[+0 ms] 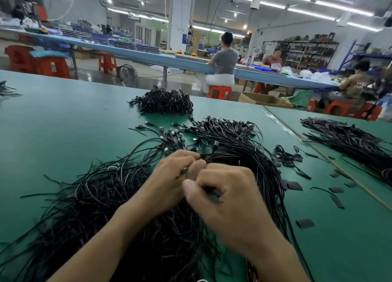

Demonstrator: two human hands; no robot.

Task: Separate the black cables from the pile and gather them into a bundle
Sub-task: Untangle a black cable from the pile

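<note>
Green flat desk (pixel 63 122) bearing a loose pile of thin black cables (pixel 99 197). Left hand (pixel 169 182) and right hand (pixel 231 201) meet above the pile's middle, each grip curled and pinching cable strands (pixel 214 155) from it. Beyond the pile, a coiled black cable heap (pixel 167 101); right of the pile, flat black sleeve pieces (pixel 294 185) and a straight cable bundle (pixel 350 141).

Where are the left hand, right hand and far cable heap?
left hand (pixel 169 175), head view, back of the hand.
right hand (pixel 231 199), head view, back of the hand.
far cable heap (pixel 167 101), head view, middle of the heap.
</note>
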